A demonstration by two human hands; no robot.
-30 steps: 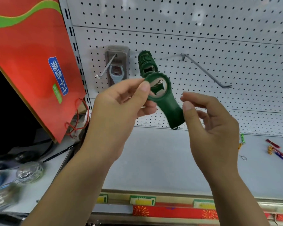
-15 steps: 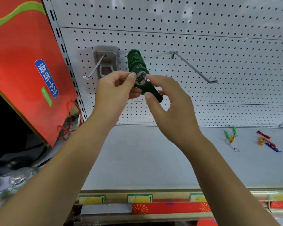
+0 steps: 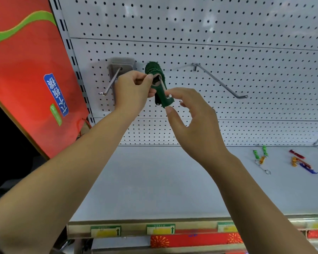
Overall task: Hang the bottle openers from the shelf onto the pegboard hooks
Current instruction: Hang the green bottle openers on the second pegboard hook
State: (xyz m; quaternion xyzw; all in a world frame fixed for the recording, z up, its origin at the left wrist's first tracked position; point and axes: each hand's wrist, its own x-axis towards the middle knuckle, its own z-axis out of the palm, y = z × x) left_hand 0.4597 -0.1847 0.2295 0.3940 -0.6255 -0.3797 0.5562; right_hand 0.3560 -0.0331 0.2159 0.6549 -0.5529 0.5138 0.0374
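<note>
1. While the left hand pinches the head of the green bottle opener, it's already threaded on the middle hook of the white pegboard, right in front of a stack of green ones
2. Right hand has thumb and forefinger curled round the handle end, can't tell if they actually touch it
3. Grey shelf below has small coloured openers lying far right, and a red bag leans at the left

A green bottle opener threaded on the hook, seemingly touching hung openers.
</note>
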